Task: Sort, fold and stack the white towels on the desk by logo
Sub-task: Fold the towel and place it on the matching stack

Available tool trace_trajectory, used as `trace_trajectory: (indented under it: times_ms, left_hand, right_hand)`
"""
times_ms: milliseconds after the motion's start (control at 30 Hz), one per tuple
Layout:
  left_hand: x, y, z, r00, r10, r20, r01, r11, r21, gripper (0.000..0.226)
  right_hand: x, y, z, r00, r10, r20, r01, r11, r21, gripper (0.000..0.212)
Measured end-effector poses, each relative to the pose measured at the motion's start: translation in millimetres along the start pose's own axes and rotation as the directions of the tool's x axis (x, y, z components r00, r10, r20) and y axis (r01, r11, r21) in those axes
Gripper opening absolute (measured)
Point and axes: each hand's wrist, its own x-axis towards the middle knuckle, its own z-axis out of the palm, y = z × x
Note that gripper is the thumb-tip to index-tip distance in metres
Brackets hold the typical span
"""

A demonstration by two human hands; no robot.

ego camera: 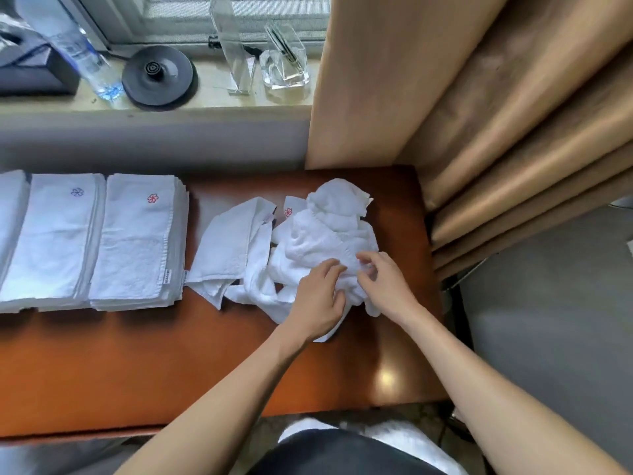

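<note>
Because both hands work the 6 o'clock edge of the loose towel heap, its bulk lies toward 12 o'clock from the fingers, at the right end of the desk. Left hand and right hand, close together, each pinch a fold of its cloth with curled fingers. Judged from here, the red-logo stack waits well apart at 9 o'clock, the blue-logo stack beyond it, so the left hand is nearer.
</note>
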Motion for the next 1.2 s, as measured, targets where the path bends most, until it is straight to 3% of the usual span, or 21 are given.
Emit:
trace_trajectory:
  times_ms: [100,200,267,400,500,567,700,833,1000,1100,1200]
  left_hand:
    - [-0.6,-4.1,-0.6,1.000,-0.012,-0.004,0.011,0.999,-0.048,0.046]
    - [1.6,-2.8,2.7,0.997,-0.044,-0.057,0.038,0.995,-0.093,0.045]
    - [1.0,5.1,6.1,0.992,-0.077,-0.099,0.064,0.989,-0.130,0.044]
    - [-4.9,31.5,8.8,0.972,-0.145,-0.185,0.129,0.987,-0.094,0.061]
    - [-8.4,67.3,7.9,0.962,-0.084,-0.261,0.093,0.995,0.024,0.075]
    - [-9.5,93.7,10.2,0.949,-0.100,-0.298,0.125,0.990,0.067,0.069]
    - [-11.3,139.0,17.8,0.912,-0.208,-0.355,0.289,0.937,0.194,0.034]
    - [-11.8,180.9,32.0,0.871,-0.157,-0.465,0.283,0.934,0.216,0.024]
    - [2.0,217.6,46.5,0.904,0.013,-0.427,0.188,0.885,0.425,0.019]
    - [11.6,235.2,60.3,0.878,-0.037,-0.478,0.168,0.957,0.235,0.012]
    - [15.7,249.2,70.2,0.840,-0.186,-0.510,0.171,0.982,-0.075,0.030]
  right_hand:
    - [15.4,-0.8,6.3,0.999,0.029,0.021,-0.028,0.998,-0.048,0.040]
    - [27.2,3.2,10.3,0.996,0.006,0.087,0.005,0.992,-0.129,0.020]
    - [31.3,4.2,7.4,0.992,-0.047,0.119,0.067,0.983,-0.172,0.008]
    - [27.1,9.9,-10.1,0.961,-0.193,0.200,0.230,0.956,-0.184,0.010]
    - [17.2,19.8,-35.8,0.898,-0.376,0.230,0.412,0.901,-0.137,0.014]
    - [8.5,24.2,-57.9,0.838,-0.487,0.245,0.519,0.851,-0.083,0.011]
    - [-11.0,31.4,-108.8,0.736,-0.638,0.226,0.662,0.748,-0.043,0.007]
    - [-19.0,49.1,-165.4,0.716,-0.658,0.232,0.675,0.737,0.008,0.006]
    - [-15.7,65.8,-220.7,0.705,-0.686,0.178,0.688,0.723,0.062,0.014]
    - [-13.9,74.5,-245.0,0.701,-0.698,0.143,0.697,0.714,0.071,0.016]
    - [-15.4,81.9,-264.4,0.689,-0.718,0.100,0.717,0.695,0.050,0.019]
